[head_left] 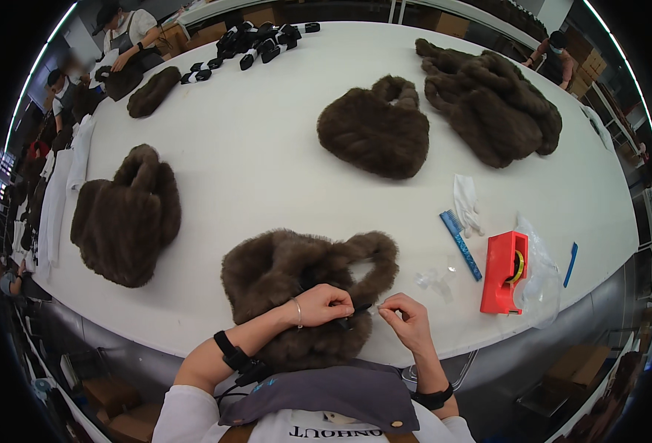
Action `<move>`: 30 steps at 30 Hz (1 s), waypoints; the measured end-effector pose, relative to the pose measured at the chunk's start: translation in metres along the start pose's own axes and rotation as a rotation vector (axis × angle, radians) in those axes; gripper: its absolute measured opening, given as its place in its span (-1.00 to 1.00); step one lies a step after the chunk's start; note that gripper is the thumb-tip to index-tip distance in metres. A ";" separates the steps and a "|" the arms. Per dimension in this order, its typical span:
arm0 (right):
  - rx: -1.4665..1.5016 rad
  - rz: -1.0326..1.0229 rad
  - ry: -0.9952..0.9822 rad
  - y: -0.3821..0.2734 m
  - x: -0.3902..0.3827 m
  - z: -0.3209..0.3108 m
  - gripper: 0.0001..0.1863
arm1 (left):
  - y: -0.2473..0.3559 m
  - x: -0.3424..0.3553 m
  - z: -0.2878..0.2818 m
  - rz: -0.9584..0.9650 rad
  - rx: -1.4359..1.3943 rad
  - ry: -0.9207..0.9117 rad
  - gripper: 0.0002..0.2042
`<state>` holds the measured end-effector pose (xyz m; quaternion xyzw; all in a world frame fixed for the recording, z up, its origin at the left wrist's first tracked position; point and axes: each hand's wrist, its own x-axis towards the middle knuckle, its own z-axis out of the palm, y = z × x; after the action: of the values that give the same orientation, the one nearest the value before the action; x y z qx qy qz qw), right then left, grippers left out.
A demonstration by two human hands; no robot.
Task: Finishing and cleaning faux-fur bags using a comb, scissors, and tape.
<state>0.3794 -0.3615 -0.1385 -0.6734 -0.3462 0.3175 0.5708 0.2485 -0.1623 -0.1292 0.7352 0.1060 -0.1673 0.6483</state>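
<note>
A brown fur bag with a looped fur handle lies at the table's front edge, right before me. Over its near part my left hand is closed in a pinch on a thin black strip that shows between the hands. Just to the right, my right hand also pinches, thumb against fingers, at the strip's right end. A small pale bit shows at those fingertips, too small to name. Part of the bag is hidden under my left hand and forearm.
Right of the bag lie clear plastic scraps, a blue comb, a white glove, a red tape dispenser, a plastic bag and a blue brush. More fur bags and black bundles lie farther off. Co-workers stand around.
</note>
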 end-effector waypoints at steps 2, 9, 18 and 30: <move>0.000 0.014 -0.004 0.002 0.000 -0.001 -0.94 | 0.000 0.000 0.001 0.005 -0.011 0.005 -0.80; -0.041 -0.003 -0.018 0.003 0.000 -0.001 -0.94 | -0.002 0.001 0.001 0.033 -0.005 -0.003 -0.80; -0.019 -0.018 -0.093 -0.006 0.009 0.011 -0.90 | 0.000 0.005 0.002 -0.027 0.090 -0.052 -0.78; 0.427 0.277 -0.141 0.005 0.009 0.028 -0.82 | -0.009 0.003 0.007 0.088 -0.075 0.038 -0.82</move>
<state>0.3622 -0.3391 -0.1483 -0.5548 -0.2146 0.5046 0.6257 0.2472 -0.1678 -0.1392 0.7175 0.0921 -0.1205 0.6799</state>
